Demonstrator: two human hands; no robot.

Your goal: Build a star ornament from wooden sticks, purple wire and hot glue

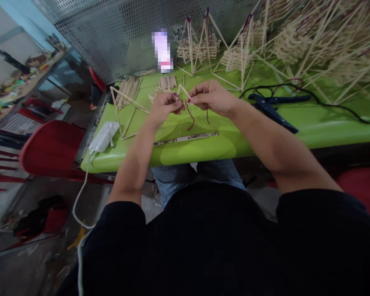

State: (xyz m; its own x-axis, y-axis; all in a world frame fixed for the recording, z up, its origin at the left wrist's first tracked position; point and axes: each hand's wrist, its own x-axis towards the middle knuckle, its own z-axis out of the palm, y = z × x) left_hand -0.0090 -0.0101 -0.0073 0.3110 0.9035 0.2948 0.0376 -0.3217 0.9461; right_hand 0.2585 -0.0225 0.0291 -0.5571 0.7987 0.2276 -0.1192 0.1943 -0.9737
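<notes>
Fingers pinched, my left hand [166, 107] grips a thin wooden stick near the middle of the green table [172, 154]. My right hand [212, 98] is closed beside it, its fingertips on a dark red cord [190, 117] whose loose ends hang below. Two joined pale sticks [181, 89] form a peak between the hands. A triangular stick frame [120, 119] stands to the left of my left hand. Beneath the hands lies a flat patterned strip [186, 139] near the table's front edge.
Stick bundles [128, 91] lie at the back left, with a white power strip [104, 137] at the left edge. A blurred bright phone-like object [163, 51] stands behind the hands. Stick structures [239, 57] fill the back right. A dark blue tool [273, 111] and black cable lie right.
</notes>
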